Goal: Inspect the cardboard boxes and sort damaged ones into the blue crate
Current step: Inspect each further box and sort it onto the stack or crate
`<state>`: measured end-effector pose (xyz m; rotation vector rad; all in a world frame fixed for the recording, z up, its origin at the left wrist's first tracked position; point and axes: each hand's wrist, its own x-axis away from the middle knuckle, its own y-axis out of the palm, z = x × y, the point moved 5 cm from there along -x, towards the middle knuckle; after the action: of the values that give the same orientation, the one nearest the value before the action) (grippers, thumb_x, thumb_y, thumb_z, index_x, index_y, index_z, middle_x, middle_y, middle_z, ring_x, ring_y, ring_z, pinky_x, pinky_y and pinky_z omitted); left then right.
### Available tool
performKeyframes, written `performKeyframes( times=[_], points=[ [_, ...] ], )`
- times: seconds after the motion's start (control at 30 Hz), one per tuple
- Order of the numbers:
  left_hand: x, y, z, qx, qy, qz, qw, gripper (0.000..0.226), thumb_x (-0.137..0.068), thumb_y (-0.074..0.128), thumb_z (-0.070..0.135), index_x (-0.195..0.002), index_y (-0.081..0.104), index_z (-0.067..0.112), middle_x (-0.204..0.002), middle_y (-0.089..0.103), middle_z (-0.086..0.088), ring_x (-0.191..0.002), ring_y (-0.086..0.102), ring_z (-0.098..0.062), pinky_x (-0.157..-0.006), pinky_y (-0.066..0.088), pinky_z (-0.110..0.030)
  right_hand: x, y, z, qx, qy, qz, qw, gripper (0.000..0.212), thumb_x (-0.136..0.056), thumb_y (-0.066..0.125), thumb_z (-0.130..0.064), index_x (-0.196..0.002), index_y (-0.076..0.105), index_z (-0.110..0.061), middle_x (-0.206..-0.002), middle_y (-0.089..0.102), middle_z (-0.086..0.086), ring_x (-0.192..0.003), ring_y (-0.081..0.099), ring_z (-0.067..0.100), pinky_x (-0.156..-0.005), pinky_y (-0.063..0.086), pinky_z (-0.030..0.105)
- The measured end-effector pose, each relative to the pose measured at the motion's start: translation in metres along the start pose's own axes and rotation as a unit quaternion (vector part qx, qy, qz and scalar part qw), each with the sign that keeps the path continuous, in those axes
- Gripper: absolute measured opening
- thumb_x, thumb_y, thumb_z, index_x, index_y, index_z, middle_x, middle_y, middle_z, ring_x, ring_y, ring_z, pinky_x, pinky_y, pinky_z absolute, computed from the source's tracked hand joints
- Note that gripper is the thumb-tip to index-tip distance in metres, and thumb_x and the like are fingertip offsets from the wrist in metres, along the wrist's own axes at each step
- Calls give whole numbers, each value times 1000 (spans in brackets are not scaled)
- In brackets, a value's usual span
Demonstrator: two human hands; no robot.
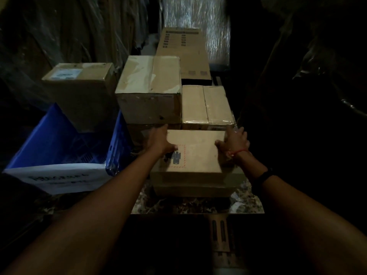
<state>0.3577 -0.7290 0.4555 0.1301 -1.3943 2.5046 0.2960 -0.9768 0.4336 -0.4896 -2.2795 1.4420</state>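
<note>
Head view, working outward from the near edge: a marbled desk (198,207) carries a flat carton (196,187). A smaller cardboard box (196,151) with a red-dashed printed panel lies on top of the carton. That smaller box is the one under inspection.

My left hand (160,142) lies along its left side, fingers fairly straight toward the far corner and thumb over the top face. My right hand (235,141) mirrors it at the right edge, fingers splayed and thumb on top. Neither hand is curled tight; the box is pressed between the palms.

I judge this box to be light and fairly stiff, with plain dry cardboard that should not slip. Its corners and edges will crush first, so I would hold it at mid-side with flat palms. The light is too dim to tell whether it is damaged.

Just left of the desk stands the blue crate (53,139), with a white paper label (59,179) on its near side.

Farther back are a large box with torn facing (149,92) and a small taped box (206,105) to its right. A box with a shipping label (79,86) stands behind the crate, and a tall printed carton (182,52) is farthest.
</note>
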Motion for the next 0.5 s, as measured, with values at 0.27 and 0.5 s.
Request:
performKeyframes(
  times=[0.27,0.5],
  points=[
    [4,37,53,-255,44,-169,951,74,-78,77,25,-143,43,37,-159,18,-10,-140,23,-47,-104,39,-58,30,30,-81,158,-109,-222,956,80,-83,70,-17,-149,27,-31,-154,16,19,-142,16,43,-110,31,59],
    [-4,42,58,-265,33,-165,949,65,-85,69,27,-143,42,22,-152,28,-14,-134,30,-48,-104,38,-61,26,31,-82,165,-103,-202,960,67,-89,62,-17,-147,31,-29,-150,22,18,-139,23,43,-107,35,57]
  ],
)
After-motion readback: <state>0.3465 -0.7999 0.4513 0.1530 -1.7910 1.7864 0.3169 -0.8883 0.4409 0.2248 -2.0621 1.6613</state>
